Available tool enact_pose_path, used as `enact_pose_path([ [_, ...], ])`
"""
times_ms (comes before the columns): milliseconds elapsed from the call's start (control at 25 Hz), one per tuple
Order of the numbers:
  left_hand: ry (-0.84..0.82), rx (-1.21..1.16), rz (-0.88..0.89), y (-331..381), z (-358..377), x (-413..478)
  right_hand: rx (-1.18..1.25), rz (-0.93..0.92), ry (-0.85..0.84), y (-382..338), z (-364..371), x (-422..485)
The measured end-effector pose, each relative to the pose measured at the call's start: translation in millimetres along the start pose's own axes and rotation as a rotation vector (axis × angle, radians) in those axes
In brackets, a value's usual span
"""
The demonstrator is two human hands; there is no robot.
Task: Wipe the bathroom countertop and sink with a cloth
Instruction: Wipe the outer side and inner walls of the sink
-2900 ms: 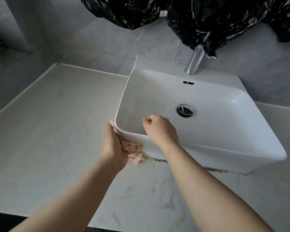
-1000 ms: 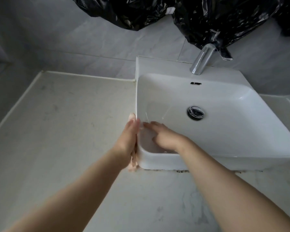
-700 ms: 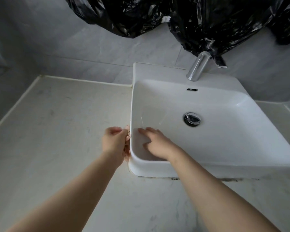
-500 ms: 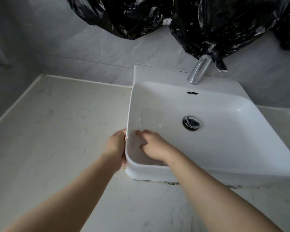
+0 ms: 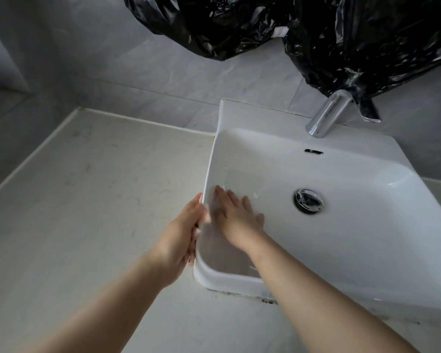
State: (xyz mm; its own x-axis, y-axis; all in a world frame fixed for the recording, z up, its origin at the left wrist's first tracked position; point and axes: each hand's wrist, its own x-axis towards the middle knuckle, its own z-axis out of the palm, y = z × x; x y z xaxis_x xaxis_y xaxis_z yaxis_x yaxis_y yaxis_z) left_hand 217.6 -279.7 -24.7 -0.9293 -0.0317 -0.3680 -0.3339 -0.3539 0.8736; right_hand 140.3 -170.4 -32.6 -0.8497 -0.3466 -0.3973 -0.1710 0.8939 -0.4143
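Pale pink cloth [image 5: 190, 259], nearly hidden under left hand [image 5: 181, 230], fingers extended, pressing it to outer left wall of white rectangular ceramic sink [image 5: 367, 159]. Shifted back from sink's front-left corner: corner probably done, grey marbled countertop [image 5: 87, 200] pending. Cloth's axis indeterminable; sink's long axis parallel to counter's back edge. Right hand [image 5: 236, 215] unclenched, now flat inside basin, holding nothing.

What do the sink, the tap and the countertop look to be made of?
The sink is probably glazed white ceramic: smooth and glossy, with soft highlights along its walls. The tap is polished metal, likely chrome-plated, given its mirror-like reflections. The countertop is a pale stone or stone-look slab, matte, with faint grey veining; natural or engineered cannot be told from here.
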Motion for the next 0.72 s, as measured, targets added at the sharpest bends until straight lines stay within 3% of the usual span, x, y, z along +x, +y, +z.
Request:
enact_pose_path([
  [200,-0.053,-0.02,0.082,18.1,5.6,27.2,0.186,0.043,0.072,-7.5,-1.8,6.0],
  [440,0.008,-0.033,0.084,-4.1,-4.0,18.9,0.129,0.009,0.121,-10.0,-16.0,39.7],
  [720,-0.161,-0.077,0.039,9.4,-23.2,63.2,0.232,0.092,0.198,-16.3,2.0,41.0],
])
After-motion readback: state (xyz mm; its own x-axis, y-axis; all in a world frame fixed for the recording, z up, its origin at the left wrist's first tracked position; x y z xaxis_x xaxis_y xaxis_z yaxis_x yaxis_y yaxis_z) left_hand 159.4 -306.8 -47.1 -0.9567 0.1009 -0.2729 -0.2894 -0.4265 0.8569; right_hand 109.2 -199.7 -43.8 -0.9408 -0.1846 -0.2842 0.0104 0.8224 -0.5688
